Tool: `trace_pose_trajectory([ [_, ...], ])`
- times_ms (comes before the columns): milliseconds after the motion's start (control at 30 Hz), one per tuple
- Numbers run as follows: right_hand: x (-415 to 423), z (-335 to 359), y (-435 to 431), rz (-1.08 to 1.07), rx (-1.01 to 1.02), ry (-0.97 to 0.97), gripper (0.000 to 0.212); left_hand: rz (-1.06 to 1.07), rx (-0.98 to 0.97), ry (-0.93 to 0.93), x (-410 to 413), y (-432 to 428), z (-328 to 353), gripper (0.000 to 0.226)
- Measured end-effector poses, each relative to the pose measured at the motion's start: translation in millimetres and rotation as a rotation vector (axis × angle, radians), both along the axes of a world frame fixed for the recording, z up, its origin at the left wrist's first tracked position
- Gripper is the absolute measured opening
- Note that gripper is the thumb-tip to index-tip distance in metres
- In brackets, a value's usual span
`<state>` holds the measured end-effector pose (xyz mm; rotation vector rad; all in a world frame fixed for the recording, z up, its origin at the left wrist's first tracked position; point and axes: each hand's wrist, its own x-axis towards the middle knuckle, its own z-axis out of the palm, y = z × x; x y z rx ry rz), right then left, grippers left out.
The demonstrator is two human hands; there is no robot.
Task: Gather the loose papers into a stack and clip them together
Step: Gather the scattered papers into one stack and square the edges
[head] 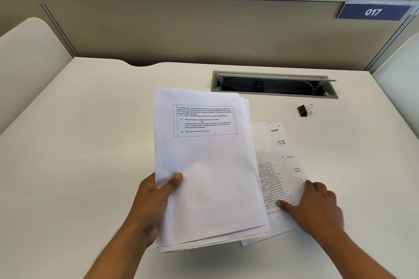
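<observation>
I am holding a white paper stack (210, 165), black-printed; black binder clip (304, 110) at two o'clock; cream desk (90, 142); blue sign (373, 11), white numerals.

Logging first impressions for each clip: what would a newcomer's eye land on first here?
The stack of papers gripped by the left hand at centre draws the eye first. To its right, the right hand presses on more printed sheets lying on the white desk. A black binder clip sits alone further back on the right, near the open cable tray.

"017" on blue plate (374, 12), partition (204, 29). Boxed Q w/ "OR" on top sheet (205, 154); rest illegible.
</observation>
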<state>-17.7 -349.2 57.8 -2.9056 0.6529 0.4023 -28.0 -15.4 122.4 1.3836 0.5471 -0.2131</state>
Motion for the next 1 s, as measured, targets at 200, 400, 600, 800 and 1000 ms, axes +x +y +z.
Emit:
trace_pose_trajectory([
  [200, 5, -1, 0, -0.126, 0.123, 0.018, 0.094, 0.005, 0.003, 0.011, 1, -1, -5, 0.02],
  [400, 5, -3, -5, -0.189, 0.318, -0.031, 0.042, 0.005, 0.01, 0.011, 2, -2, -6, 0.016],
  [600, 0, 11, -20, -0.25, 0.602, -0.246, 0.02, 0.026, 0.031, 0.021, 4, 6, -7, 0.017],
  [800, -11, 51, -37, -0.507, 0.993, -0.506, 0.016, 0.057, 0.049, 0.026, 6, 16, -9, 0.016],
  [1000, -17, 81, -35, -0.57, 1.2, -0.563, 0.024, 0.074, 0.058, 0.032, 12, 16, -12, 0.015],
])
